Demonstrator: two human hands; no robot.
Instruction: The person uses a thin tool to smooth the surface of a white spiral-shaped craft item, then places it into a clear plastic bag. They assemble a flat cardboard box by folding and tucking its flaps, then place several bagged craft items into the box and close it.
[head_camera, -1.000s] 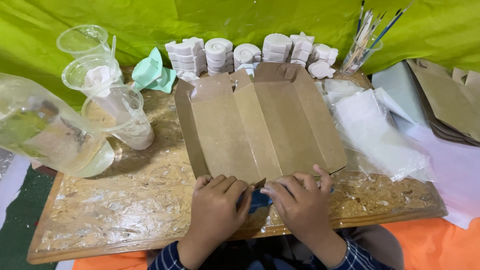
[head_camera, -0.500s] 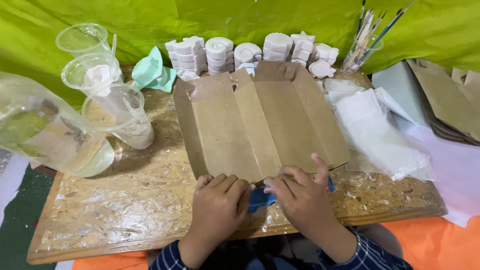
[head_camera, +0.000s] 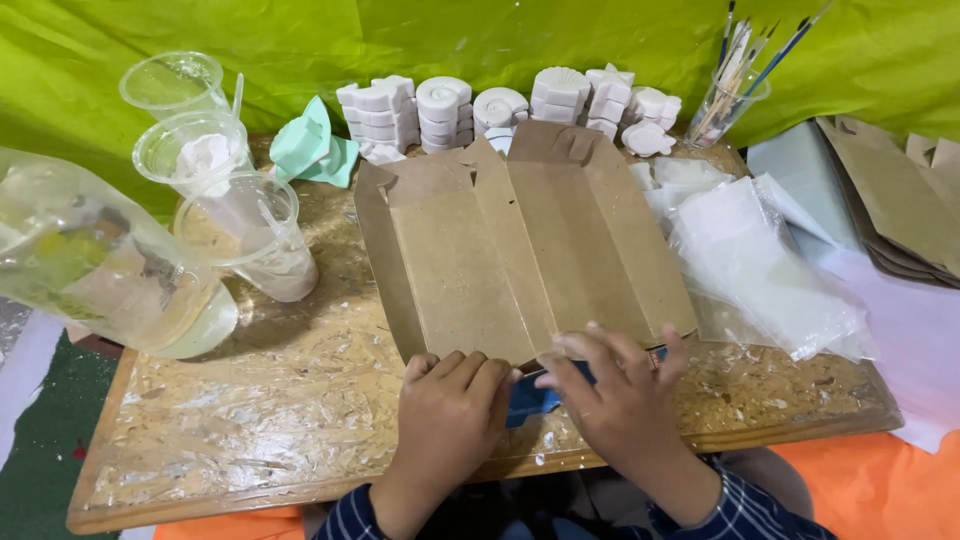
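A flat, unfolded brown cardboard box blank (head_camera: 520, 240) lies on the wooden board (head_camera: 250, 430). My left hand (head_camera: 450, 405) rests with curled fingers on the blank's near edge. My right hand (head_camera: 620, 395) has its fingers spread over the near right edge, blurred. Between and beneath the hands sits a blue object (head_camera: 530, 395), mostly hidden.
Clear plastic cups (head_camera: 235, 215) and a large clear plastic bottle (head_camera: 90, 265) stand at the left. White plaster casts (head_camera: 500, 105) line the back beside a mint green mould (head_camera: 315, 145). A cup of paintbrushes (head_camera: 730, 90), clear plastic bags (head_camera: 760, 250) and stacked brown paper bags (head_camera: 900, 200) lie right.
My right hand has slid a little to the right along the near edge of the cardboard and its fingers have spread. The left hand stays put.
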